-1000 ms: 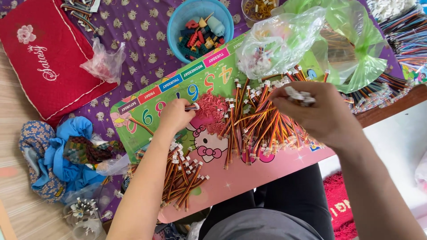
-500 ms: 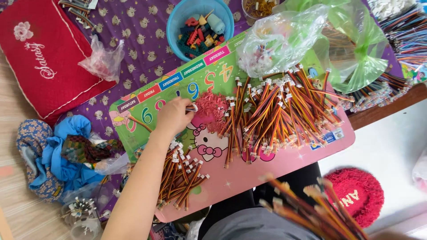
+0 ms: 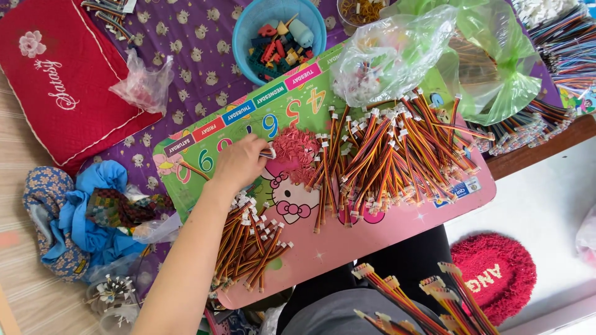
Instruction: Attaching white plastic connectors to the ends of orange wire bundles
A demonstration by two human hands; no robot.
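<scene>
Left hand: small white connector pinched, frame centre | right hand: unseen | wire harnesses: piled on pink worktop

A home, used for piecework done by hand on the floor. A child's pink and green lap table with cartoon pictures serves as the workbench, heaped with short wire leads ending in white plugs. It sits over a purple patterned cloth spread on a woven floor mat. Around it lie a red embroidered cushion, a blue plastic bowl of small parts, crumpled clothing and a red bath mat.
</scene>
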